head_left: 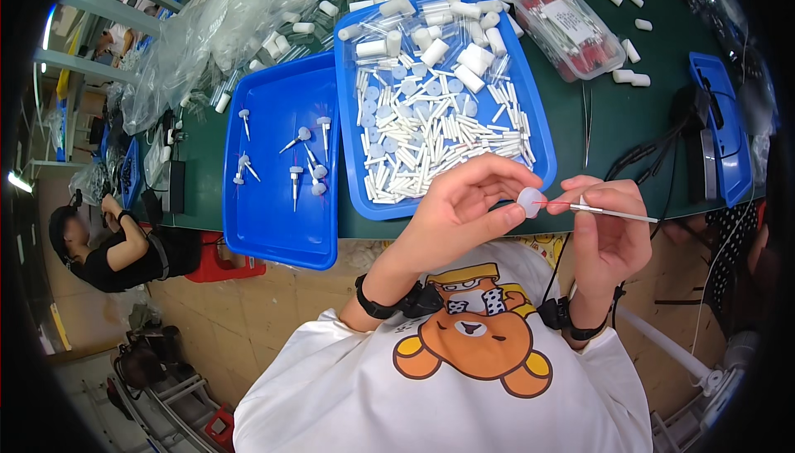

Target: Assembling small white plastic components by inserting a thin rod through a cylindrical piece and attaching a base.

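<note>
My left hand (464,204) pinches a small round translucent white cap (530,201) between thumb and fingers. My right hand (609,225) grips a thin white tube (617,214) with a red tip that points left into the cap. Both hands hover over the front edge of the green table (613,113), just in front of a big blue tray (525,97) filled with white tubes and round caps. To its left, a second blue tray (273,213) holds several joined cap-and-tube pieces (296,180).
A clear plastic box with red parts (567,26) stands at the back right, loose white cylinders around it. A small blue tray (725,122) and black cables lie at the right. Clear plastic bags (207,31) pile at the back left. Another person (116,246) sits at the left.
</note>
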Tool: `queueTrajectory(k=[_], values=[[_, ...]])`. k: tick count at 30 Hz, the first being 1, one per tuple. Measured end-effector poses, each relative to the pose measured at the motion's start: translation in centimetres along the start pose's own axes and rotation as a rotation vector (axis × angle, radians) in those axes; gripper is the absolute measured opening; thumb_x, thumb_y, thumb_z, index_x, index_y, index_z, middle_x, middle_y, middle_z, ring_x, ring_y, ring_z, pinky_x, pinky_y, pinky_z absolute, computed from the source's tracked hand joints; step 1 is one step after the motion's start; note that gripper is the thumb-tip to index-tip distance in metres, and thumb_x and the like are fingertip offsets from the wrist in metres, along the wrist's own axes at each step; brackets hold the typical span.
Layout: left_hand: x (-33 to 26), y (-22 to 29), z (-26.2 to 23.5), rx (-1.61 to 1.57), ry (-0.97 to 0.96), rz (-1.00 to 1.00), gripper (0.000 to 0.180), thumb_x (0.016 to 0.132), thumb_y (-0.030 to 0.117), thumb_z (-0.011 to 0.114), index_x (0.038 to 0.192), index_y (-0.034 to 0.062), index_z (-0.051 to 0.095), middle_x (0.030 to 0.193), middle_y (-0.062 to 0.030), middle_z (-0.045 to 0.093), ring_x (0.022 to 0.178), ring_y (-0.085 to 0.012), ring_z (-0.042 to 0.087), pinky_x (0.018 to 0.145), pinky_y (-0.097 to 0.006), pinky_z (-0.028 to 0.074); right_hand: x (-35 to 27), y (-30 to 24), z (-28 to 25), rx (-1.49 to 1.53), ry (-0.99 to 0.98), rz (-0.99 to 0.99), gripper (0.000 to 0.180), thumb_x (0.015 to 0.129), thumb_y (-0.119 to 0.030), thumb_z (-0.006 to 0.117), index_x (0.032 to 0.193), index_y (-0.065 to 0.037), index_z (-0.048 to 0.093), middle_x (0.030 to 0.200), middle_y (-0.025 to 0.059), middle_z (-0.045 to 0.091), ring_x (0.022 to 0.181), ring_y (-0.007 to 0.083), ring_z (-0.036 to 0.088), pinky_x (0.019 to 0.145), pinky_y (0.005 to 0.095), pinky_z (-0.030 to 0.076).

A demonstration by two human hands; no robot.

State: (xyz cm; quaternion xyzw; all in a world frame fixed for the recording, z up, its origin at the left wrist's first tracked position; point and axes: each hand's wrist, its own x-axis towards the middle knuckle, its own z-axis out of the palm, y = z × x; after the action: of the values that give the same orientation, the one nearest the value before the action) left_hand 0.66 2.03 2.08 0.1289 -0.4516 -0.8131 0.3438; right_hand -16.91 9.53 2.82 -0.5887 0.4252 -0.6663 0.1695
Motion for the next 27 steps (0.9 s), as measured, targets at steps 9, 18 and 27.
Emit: queueTrajectory(k=[9, 18, 27], values=[[-0.39, 0.19, 0.32, 0.092, 0.041, -0.024, 0.031, 0.093, 0.008, 0.062, 0.118, -0.0063, 0.053, 0.11, -0.0158, 0.062, 0.105, -0.0238, 0.064, 0.094, -0.036, 0.051, -0.29, 0.13, -0.47, -0.029, -0.052, -0.088, 0.024, 0.077, 0.01, 0.065, 0.101, 0.004, 0.063, 0.089, 0.0139, 0.065, 0.073, 0.0223, 0.067, 0.072, 0.0393, 0.054], [-0.46, 0.55, 0.21, 0.158, 0.05, -0.046, 0.029, 0.095, 0.014, 0.057, 0.117, -0.0062, 0.055, 0.108, -0.0156, 0.064, 0.1, -0.0213, 0.066, 0.09, -0.034, 0.052, 0.04, -0.25, -0.43, -0.065, -0.105, -0.146, 0.027, 0.071, 0.01, 0.07, 0.097, 0.003, 0.066, 0.083, 0.0121, 0.066, 0.07, 0.0223, 0.062, 0.067, 0.0374, 0.051], [-0.41, 0.76, 0.01, 0.08, 0.02, -0.026, 0.026, 0.092, 0.001, 0.061, 0.117, -0.0055, 0.06, 0.113, -0.0105, 0.062, 0.102, -0.0154, 0.061, 0.092, -0.03, 0.049, 0.42, -0.58, -0.6, -0.109, -0.136, -0.159, 0.028, 0.07, 0.011, 0.07, 0.098, 0.003, 0.066, 0.083, 0.0116, 0.066, 0.068, 0.0222, 0.062, 0.064, 0.0356, 0.049]])
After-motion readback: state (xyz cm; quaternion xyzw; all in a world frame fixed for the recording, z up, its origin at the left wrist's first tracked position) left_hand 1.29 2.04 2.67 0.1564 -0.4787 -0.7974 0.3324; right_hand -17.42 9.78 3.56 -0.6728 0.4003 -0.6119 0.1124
